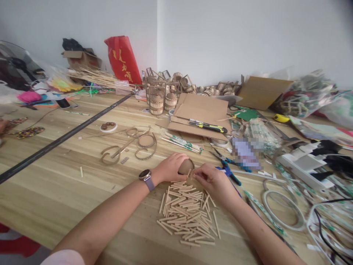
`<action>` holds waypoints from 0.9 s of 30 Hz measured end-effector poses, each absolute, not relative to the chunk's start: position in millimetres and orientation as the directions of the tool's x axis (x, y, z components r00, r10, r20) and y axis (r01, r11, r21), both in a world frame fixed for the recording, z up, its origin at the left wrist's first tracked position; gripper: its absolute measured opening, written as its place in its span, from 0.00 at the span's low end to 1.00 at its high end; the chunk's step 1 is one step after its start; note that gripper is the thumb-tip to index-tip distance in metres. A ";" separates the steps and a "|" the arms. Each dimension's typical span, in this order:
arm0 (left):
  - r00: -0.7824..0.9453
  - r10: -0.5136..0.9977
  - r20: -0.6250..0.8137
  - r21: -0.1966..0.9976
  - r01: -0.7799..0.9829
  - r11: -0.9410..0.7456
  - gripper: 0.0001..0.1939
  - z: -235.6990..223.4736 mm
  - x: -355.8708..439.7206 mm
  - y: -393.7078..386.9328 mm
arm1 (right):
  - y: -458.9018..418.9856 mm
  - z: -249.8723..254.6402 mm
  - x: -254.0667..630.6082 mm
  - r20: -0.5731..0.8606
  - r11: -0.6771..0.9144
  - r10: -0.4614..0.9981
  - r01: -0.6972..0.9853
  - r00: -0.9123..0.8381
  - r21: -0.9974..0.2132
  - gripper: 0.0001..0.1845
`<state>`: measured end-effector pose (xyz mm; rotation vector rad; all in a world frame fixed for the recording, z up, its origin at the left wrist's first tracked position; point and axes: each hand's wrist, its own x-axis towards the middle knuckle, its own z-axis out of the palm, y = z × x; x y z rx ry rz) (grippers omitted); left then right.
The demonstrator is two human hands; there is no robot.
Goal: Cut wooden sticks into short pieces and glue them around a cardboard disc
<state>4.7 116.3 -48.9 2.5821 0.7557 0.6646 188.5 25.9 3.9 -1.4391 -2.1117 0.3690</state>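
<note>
My left hand, with a watch on the wrist, curls round a round brown cardboard disc with a ridged rim on its far right side. My right hand pinches at the disc's near right edge; a small wooden stick shows by its fingertips. Just below both hands lies a loose pile of short wooden sticks. Farther left on the table are another disc and a curved ridged strip.
Blue-handled pliers and rolls of tape lie on the right. Utility knives rest on cardboard sheets. Small slatted baskets stand by the wall. A black strip crosses the table. Part of another person's hand shows far left.
</note>
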 end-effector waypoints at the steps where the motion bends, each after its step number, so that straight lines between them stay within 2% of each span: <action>1: 0.746 0.577 0.331 0.464 0.404 -0.788 0.33 -48.5 4.7 116.2 | 25.7 2.0 187.3 0.307 0.392 0.914 0.767 -0.265 -0.507 0.08; 9: 0.748 0.575 0.332 0.469 0.398 -0.789 0.33 -48.0 4.9 116.0 | 27.8 -9.2 187.8 0.366 0.419 0.895 0.765 -0.257 -0.488 0.07; 12: 0.745 0.578 0.334 0.480 0.393 -0.784 0.33 -48.1 4.8 115.8 | 28.5 -12.1 189.5 0.381 0.443 0.880 0.777 -0.282 -0.448 0.07; 14: 0.745 0.576 0.335 0.478 0.393 -0.786 0.33 -47.9 4.7 115.6 | 29.0 -13.7 191.2 0.397 0.472 0.858 0.804 -0.326 -0.361 0.08; 18: 0.745 0.579 0.331 0.469 0.403 -0.786 0.33 -46.7 4.7 115.6 | 29.7 -15.7 194.0 0.420 0.533 0.788 0.840 -0.451 -0.098 0.10; 21: 0.746 0.578 0.329 0.472 0.400 -0.785 0.33 -45.6 4.9 115.5 | 30.1 -17.7 194.9 0.415 0.525 0.774 0.851 -0.478 -0.001 0.10; 24: 0.748 0.577 0.328 0.479 0.395 -0.784 0.32 -44.7 5.1 115.3 | 31.4 -20.5 195.1 0.441 0.510 0.773 0.860 -0.456 -0.007 0.08; 27: 0.744 0.580 0.331 0.491 0.388 -0.780 0.31 -44.2 5.3 115.3 | 32.9 -20.4 194.7 0.474 0.524 0.769 0.848 -0.429 -0.084 0.08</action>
